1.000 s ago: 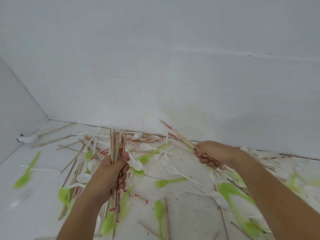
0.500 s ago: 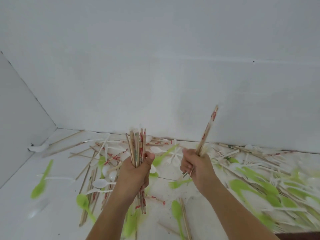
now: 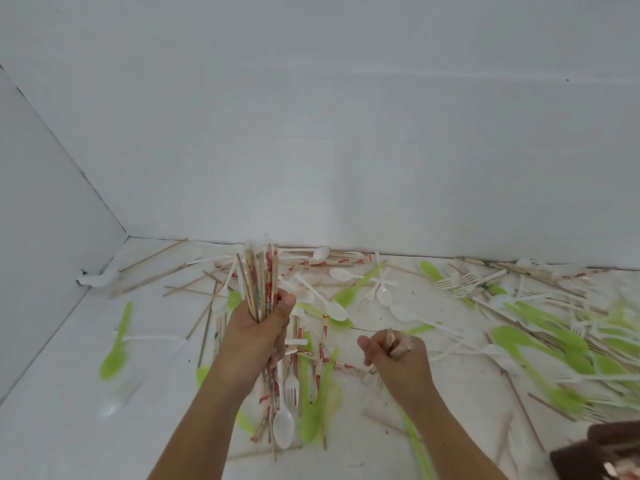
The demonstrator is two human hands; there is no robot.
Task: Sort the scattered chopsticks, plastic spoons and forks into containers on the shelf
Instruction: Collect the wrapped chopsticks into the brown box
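Most spoons [image 3: 284,427] and forks [image 3: 291,388] lie scattered, unsorted, on the white surface [image 3: 69,393]. 1 chopstick bundle [image 3: 259,277] is clasped upright in the grip of the left hand [image 3: 256,337]; a few more chopsticks [image 3: 390,338] are pinched in the right hand [image 3: 398,360]. Little is judged done.

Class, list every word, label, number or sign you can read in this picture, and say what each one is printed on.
No text here can be read.
Red printed marks on the bundle of chopsticks in the left hand: too blurred to read.
Red marks on the loose chopsticks lying on the white surface: too small and blurred to read.
White fork and white spoon: no print visible.
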